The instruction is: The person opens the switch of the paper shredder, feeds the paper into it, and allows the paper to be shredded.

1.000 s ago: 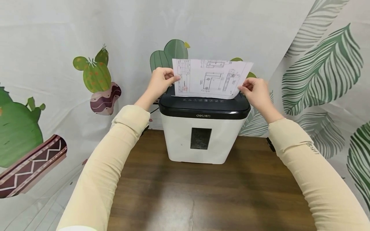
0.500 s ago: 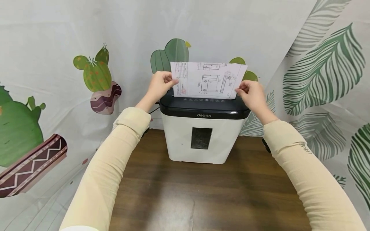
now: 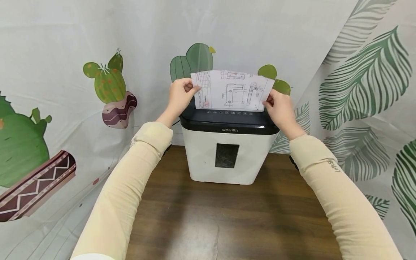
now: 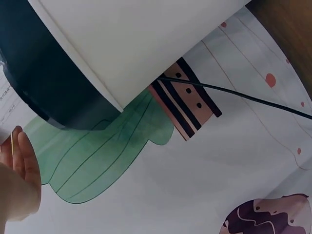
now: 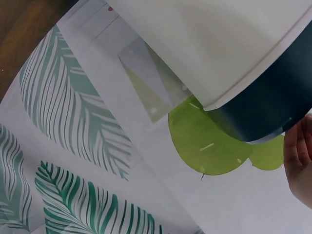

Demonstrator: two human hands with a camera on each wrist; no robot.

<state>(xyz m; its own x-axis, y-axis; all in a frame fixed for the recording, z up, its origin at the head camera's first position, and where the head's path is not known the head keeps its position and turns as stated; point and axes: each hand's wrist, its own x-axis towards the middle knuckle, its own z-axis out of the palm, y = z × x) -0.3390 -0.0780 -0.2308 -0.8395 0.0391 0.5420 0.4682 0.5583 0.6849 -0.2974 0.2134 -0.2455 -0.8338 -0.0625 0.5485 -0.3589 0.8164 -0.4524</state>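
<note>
A sheet of paper (image 3: pixel 217 90) printed with technical drawings stands upright over the black top of a white paper shredder (image 3: pixel 201 155), its lower edge at the slot. My left hand (image 3: pixel 180 94) pinches the sheet's left edge between thumb and fingers. At the opposite edge, my right hand (image 3: pixel 280 108) pinches the paper low down, close to the shredder's top. The sheet's upper edge bows slightly. In the left wrist view the left hand (image 4: pixel 19 175) shows at the frame's edge beside the shredder top; the right wrist view shows the right hand (image 5: pixel 300 161) likewise.
The shredder stands on a brown wooden table (image 3: pixel 208 216) near its back edge. Behind hangs a white curtain (image 3: pixel 146 43) with cactus and leaf prints. A black cord (image 4: pixel 234 92) runs out from behind the shredder.
The right hand has moved left and inward with its edge of the paper. The sheet has shifted slightly left, straightened over the slot, and its top edge now bows.
</note>
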